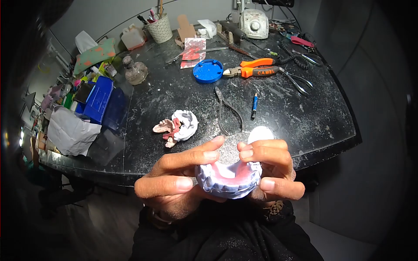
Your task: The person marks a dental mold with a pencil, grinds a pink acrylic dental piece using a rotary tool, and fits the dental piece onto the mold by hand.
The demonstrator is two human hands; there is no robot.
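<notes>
A whitish-blue dental cast (228, 189) is held up in front of me at the table's near edge. Pink material (244, 173) lines the inside of its arch of teeth. My left hand (176, 176) grips the cast's left side, fingertips on its rim and outer wall. On the opposite side, my right hand (275, 167) holds it the same way. The palms and the cast's underside are hidden. Beyond the left hand, a second white cast (187, 124) lies with pink and red pieces (165, 127) against it. A round white thing (261, 134) shows behind the right fingers.
On the dusty black table (163, 93) lie thin-handled pliers (226, 108), a short blue pencil (254, 105), a blue round lid (208, 71) and orange-handled pliers (257, 69). A glass bottle (135, 70) and a blue box (96, 100) stand left; a white machine (254, 25) is at the back.
</notes>
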